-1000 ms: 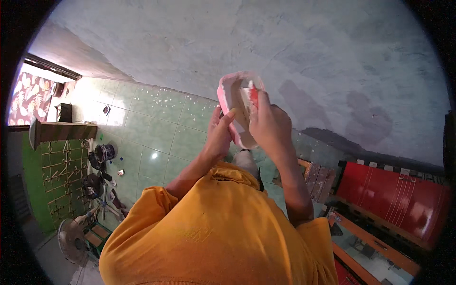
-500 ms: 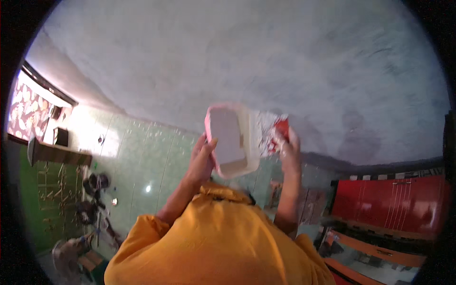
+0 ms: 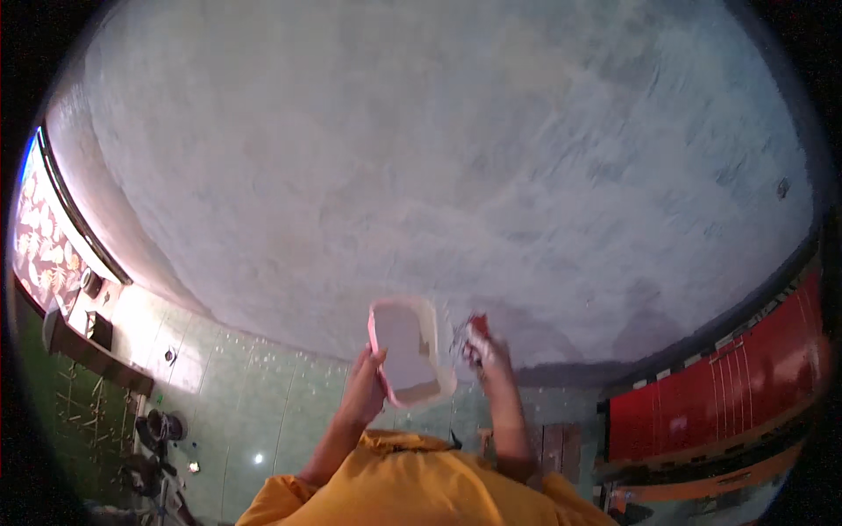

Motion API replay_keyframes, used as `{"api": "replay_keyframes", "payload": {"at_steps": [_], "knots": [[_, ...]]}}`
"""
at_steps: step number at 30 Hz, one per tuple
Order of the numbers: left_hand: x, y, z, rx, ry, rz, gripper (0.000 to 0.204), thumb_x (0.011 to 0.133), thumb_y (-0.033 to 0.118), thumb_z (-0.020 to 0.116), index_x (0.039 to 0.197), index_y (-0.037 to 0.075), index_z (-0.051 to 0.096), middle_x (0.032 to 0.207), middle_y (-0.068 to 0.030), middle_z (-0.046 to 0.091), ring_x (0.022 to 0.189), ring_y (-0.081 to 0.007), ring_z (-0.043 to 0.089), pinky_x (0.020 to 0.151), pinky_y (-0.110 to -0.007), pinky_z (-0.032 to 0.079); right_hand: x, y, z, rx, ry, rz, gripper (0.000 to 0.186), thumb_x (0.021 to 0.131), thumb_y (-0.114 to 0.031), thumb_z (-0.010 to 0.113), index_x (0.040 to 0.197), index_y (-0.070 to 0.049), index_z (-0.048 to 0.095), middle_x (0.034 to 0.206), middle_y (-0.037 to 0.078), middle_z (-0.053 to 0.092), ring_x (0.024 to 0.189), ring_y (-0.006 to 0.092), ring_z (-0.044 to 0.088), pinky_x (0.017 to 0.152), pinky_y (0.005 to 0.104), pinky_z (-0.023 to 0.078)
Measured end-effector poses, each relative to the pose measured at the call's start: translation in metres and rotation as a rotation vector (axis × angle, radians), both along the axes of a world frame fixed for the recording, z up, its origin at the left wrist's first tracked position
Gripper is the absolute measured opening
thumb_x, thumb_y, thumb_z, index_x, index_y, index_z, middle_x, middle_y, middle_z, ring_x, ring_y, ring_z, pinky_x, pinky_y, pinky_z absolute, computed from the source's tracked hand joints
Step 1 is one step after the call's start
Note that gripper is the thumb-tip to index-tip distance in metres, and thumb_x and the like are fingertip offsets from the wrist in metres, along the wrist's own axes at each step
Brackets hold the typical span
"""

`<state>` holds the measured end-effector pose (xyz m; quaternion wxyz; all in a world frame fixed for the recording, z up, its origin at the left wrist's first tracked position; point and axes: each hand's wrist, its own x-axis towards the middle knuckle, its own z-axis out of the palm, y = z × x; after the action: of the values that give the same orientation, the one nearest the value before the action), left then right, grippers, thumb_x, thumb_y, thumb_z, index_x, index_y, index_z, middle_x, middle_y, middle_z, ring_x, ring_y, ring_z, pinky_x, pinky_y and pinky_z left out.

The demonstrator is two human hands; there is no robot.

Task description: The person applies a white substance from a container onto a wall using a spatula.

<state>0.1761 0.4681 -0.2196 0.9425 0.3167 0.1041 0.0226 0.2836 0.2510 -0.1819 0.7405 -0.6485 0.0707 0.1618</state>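
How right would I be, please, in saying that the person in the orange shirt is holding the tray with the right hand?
Only the hand is wrong: the head view shows the left hand holding the tray. The shirt is orange, as you say.

This is looking like a room in a home. Glossy green floor tiles (image 3: 263, 412) are running up to a broad, patchy grey plastered wall (image 3: 421, 158), and pale specks (image 3: 303, 357) are dotting the floor near its foot. A leaf-patterned covering (image 3: 54, 250) is filling the bright opening on the far left, with a brown ledge (image 3: 96, 359) and a stick lattice (image 3: 98, 410) standing below it. On the right, a red-fronted cabinet (image 3: 702, 408) is lining the room like household furniture.
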Motion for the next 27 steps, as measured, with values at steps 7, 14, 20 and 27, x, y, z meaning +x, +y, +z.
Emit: {"api": "replay_keyframes", "payload": {"at_steps": [7, 14, 20, 27], "knots": [[0.0, -0.017, 0.055, 0.077, 0.018, 0.054, 0.051, 0.1, 0.036, 0.053, 0.134, -0.001, 0.046, 0.129, -0.0112, 0.056, 0.121, -0.0232, 0.054, 0.105, -0.04, 0.041, 0.005, 0.001, 0.072, 0.083, -0.458, -0.03, 0.031, 0.096, -0.027, 0.065, 0.115, -0.006, 0.055, 0.1, 0.001, 0.063, 0.081, 0.0074, 0.061, 0.062, 0.0251, 0.048], [-0.019, -0.035, 0.079, 0.05, 0.105, -0.029, 0.067, 0.097, 0.046, 0.054, 0.142, -0.002, 0.04, 0.138, -0.0136, 0.053, 0.126, -0.0249, 0.052, 0.108, -0.041, 0.04, -0.01, -0.027, 0.012, -0.178, -1.001, 0.183, 0.025, 0.099, -0.008, 0.055, 0.122, 0.003, 0.057, 0.118, 0.014, 0.063, 0.109, 0.0247, 0.062, 0.094, 0.0348, 0.05], [-0.035, -0.038, 0.104, 0.1, 0.194, -0.088, 0.072, 0.097, 0.053, 0.048, 0.143, -0.001, 0.041, 0.142, -0.0144, 0.051, 0.124, -0.0257, 0.054, 0.106, -0.041, 0.041, -0.021, -0.032, 0.02, -0.33, -1.389, 0.372, 0.047, 0.083, 0.002, 0.071, 0.128, -0.007, 0.061, 0.126, 0.016, 0.065, 0.123, 0.0359, 0.056, 0.101, 0.0435, 0.048], [-0.046, -0.033, 0.091, 0.102, 0.179, -0.079, 0.062, 0.099, 0.047, 0.045, 0.144, 0.004, 0.043, 0.138, -0.015, 0.055, 0.122, -0.0253, 0.055, 0.103, -0.04, 0.044, -0.013, -0.052, 0.002, -0.352, -1.459, 0.416, 0.04, 0.08, -0.007, 0.076, 0.12, -0.008, 0.067, 0.123, 0.016, 0.068, 0.122, 0.0377, 0.058, 0.099, 0.0437, 0.049]]}}
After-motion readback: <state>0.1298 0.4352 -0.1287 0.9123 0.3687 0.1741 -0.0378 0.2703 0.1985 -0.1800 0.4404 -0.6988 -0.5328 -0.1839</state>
